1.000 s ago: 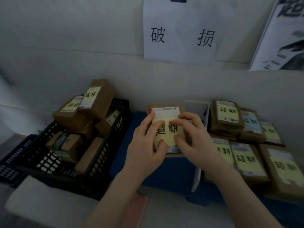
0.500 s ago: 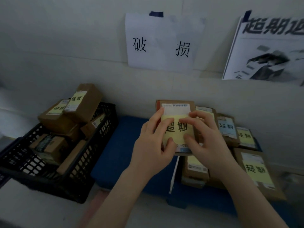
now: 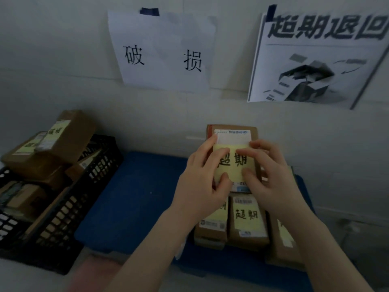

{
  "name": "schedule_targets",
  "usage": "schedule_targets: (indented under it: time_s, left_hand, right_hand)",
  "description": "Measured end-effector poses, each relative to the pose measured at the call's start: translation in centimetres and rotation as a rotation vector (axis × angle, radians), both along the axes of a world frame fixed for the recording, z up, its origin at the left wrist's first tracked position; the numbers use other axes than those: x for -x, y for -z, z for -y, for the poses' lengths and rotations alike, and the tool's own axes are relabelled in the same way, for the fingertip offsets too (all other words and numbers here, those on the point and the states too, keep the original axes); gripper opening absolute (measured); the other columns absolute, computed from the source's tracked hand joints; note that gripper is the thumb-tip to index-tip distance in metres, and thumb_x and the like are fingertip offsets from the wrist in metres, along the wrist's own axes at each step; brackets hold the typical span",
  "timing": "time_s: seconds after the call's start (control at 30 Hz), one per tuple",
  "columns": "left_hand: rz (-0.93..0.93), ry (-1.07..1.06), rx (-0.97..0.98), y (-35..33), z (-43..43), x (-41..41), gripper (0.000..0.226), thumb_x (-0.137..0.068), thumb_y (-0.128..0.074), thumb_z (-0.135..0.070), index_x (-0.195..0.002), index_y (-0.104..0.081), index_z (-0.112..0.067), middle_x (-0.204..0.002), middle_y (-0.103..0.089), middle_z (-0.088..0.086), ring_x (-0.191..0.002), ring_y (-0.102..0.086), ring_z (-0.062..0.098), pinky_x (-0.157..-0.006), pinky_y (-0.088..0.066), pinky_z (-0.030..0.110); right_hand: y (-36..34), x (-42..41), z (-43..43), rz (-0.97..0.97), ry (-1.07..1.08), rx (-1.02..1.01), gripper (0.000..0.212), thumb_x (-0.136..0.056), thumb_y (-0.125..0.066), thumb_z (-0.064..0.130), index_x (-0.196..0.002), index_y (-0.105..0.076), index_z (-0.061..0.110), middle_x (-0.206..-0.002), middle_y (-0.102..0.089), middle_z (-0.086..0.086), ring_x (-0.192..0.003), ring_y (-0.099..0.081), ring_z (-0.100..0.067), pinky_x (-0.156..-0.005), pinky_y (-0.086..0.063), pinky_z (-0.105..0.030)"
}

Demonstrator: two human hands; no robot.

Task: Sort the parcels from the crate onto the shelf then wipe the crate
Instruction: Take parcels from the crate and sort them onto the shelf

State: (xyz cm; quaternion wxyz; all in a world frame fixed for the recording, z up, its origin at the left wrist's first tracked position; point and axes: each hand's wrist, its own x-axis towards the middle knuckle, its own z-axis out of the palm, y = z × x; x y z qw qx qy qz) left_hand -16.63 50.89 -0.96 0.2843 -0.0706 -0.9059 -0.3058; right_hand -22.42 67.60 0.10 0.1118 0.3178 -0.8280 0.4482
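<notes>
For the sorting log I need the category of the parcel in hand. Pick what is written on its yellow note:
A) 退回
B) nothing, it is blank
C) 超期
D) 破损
C: the yellow note on the parcel held between the left hand and the right hand reads 超期 in black characters.
</notes>
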Motion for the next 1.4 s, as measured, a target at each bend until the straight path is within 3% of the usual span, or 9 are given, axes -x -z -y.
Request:
schedule_targets:
  time_s: [0.23, 0.4, 0.53, 0.67, 0.77, 0.9, 1.03, 1.13, 1.4]
  left_hand:
    - [-0.027, 0.012, -0.009, 0.7, -4.8, 4.3, 0.048, -0.088, -0.044, -0.035, -0.134, -0.047, -0.021, -0.154, -0.023, -0.009, -0.128, -0.042, 0.015, -0.074, -0.054, 0.031]
    - [0.009, 0.035, -0.036, 1.9, -7.4, 7.4, 0.049, -0.087, -0.044, -0.034, -0.134, -0.047, -0.019, -0.154, -0.024, -0.005, -0.127, -0.043, 0.017, -0.089, -0.049, 0.040]
    - [0.057, 0.078, -0.035, 3.4, -8.8, 10.5, 0.047, -0.087, -0.043, -0.034, -0.133, -0.045, -0.021, -0.153, -0.025, -0.004, -0.131, -0.038, 0.019, -0.098, -0.046, 0.041]
    - [0.113, 0.088, 0.010, 5.4, -8.8, 12.7, 0.047, -0.086, -0.042, -0.035, -0.131, -0.048, -0.020, -0.151, -0.029, -0.002, -0.127, -0.041, 0.019, -0.096, -0.047, 0.040]
    - [0.135, 0.034, 0.109, 6.7, -8.3, 13.8, 0.047, -0.087, -0.041, -0.035, -0.130, -0.050, -0.020, -0.149, -0.034, 0.000, -0.121, -0.048, 0.021, -0.094, -0.044, 0.046]
    - [0.183, 0.016, 0.172, 7.0, -8.0, 15.2, 0.046, -0.091, -0.036, -0.036, -0.133, -0.048, -0.021, -0.151, -0.034, 0.000, -0.127, -0.044, 0.022, -0.102, -0.035, 0.047]
    - [0.167, 0.052, 0.132, 7.1, -8.7, 16.0, 0.043, -0.092, -0.039, -0.032, -0.132, -0.048, -0.020, -0.149, -0.035, 0.001, -0.130, -0.040, 0.019, -0.104, -0.035, 0.048]
    - [0.149, 0.076, 0.094, 7.0, -9.8, 16.3, 0.041, -0.092, -0.040, -0.032, -0.131, -0.047, -0.023, -0.149, -0.033, 0.000, -0.129, -0.041, 0.020, -0.103, -0.037, 0.046]
    - [0.305, 0.055, 0.183, 8.0, -10.4, 18.6, 0.045, -0.093, -0.034, -0.037, -0.137, -0.039, -0.028, -0.153, -0.025, 0.001, -0.132, -0.038, 0.024, -0.109, -0.028, 0.050]
  right_hand:
    - [0.5, 4.1, -5.0, -0.027, 0.010, 0.006, 0.032, -0.087, -0.059, 0.016, -0.117, -0.060, 0.028, -0.127, -0.036, 0.014, -0.117, -0.044, 0.000, -0.081, -0.042, -0.002]
    - [1.5, 6.9, -7.4, -0.009, 0.033, -0.004, 0.033, -0.087, -0.060, 0.010, -0.115, -0.061, 0.025, -0.128, -0.036, 0.013, -0.114, -0.047, -0.004, -0.080, -0.044, -0.004]
    - [3.3, 9.1, -8.7, 0.023, 0.078, 0.001, 0.033, -0.086, -0.061, 0.007, -0.114, -0.062, 0.025, -0.129, -0.036, 0.010, -0.116, -0.046, -0.009, -0.085, -0.051, -0.020]
    - [5.8, 10.7, -8.9, 0.086, 0.103, -0.015, 0.031, -0.086, -0.061, 0.012, -0.111, -0.059, 0.031, -0.133, -0.035, 0.009, -0.121, -0.044, -0.015, -0.090, -0.053, -0.038]
    - [7.2, 11.8, -8.3, 0.092, 0.119, -0.029, 0.029, -0.086, -0.061, 0.014, -0.109, -0.059, 0.030, -0.131, -0.036, 0.009, -0.119, -0.045, -0.018, -0.090, -0.051, -0.042]
    - [7.9, 13.4, -8.0, 0.119, 0.133, -0.005, 0.027, -0.088, -0.059, 0.015, -0.107, -0.057, 0.034, -0.127, -0.036, 0.010, -0.113, -0.049, -0.013, -0.085, -0.051, -0.028]
    - [7.8, 14.2, -8.7, 0.137, 0.143, -0.009, 0.028, -0.088, -0.060, 0.016, -0.106, -0.055, 0.038, -0.124, -0.035, 0.015, -0.104, -0.046, 0.003, -0.075, -0.041, -0.008]
    - [7.6, 14.4, -9.8, 0.110, 0.154, -0.008, 0.027, -0.087, -0.058, 0.022, -0.107, -0.056, 0.038, -0.123, -0.034, 0.018, -0.106, -0.043, 0.013, -0.071, -0.039, -0.007]
    - [8.7, 16.4, -9.7, 0.175, 0.160, -0.064, 0.028, -0.089, -0.059, 0.013, -0.108, -0.057, 0.034, -0.127, -0.037, 0.009, -0.105, -0.045, -0.006, -0.072, -0.036, -0.004]
